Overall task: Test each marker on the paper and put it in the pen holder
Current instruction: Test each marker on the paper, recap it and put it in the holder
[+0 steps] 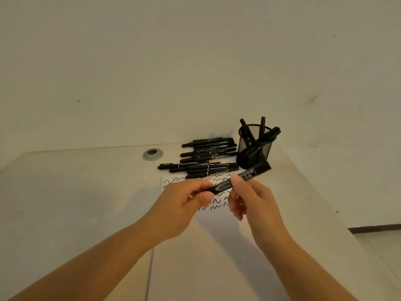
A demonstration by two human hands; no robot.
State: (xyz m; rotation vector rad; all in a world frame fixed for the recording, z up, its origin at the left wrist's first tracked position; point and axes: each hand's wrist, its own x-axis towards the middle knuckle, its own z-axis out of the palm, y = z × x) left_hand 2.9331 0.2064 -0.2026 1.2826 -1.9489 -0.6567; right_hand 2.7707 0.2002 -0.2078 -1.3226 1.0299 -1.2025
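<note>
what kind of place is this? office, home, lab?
Probably an office or study desk against a bare wall. Clues: a pale desk with a round cable hole, a mesh pen holder, and a pile of markers behind scribbled paper.

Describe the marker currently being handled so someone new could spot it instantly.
Start at the black mesh pen holder by the wall on the desk. Just in front, above the scribbled paper, the marker sits raised off the desk, in the grip of both the left hand and right hand. The loose markers all lie flat.
</note>
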